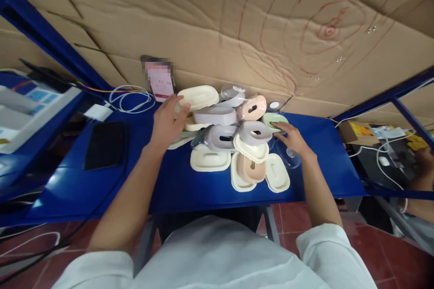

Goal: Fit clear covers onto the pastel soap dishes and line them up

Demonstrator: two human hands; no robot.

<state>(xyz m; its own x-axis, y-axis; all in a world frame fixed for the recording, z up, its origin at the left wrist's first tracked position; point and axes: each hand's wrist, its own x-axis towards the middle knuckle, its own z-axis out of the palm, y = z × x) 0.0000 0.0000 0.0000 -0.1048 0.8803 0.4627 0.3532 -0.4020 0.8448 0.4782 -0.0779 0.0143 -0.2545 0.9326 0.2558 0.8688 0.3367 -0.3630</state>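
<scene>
Plastic soap dishes (233,137) in cream, grey, pink and green lie heaped at the middle of the frame on the blue worktop (190,185). The left hand (167,122) rests on the heap's left side, fingers (181,113) together and curled against a cream lid (198,98). The right hand (291,139) lies flat at the heap's right edge, fingers spread, touching a green dish (273,119). A black tablet (105,144) sits at centre left, white cables (130,99) behind it, cardboard (237,22) filling the upper frame.
</scene>
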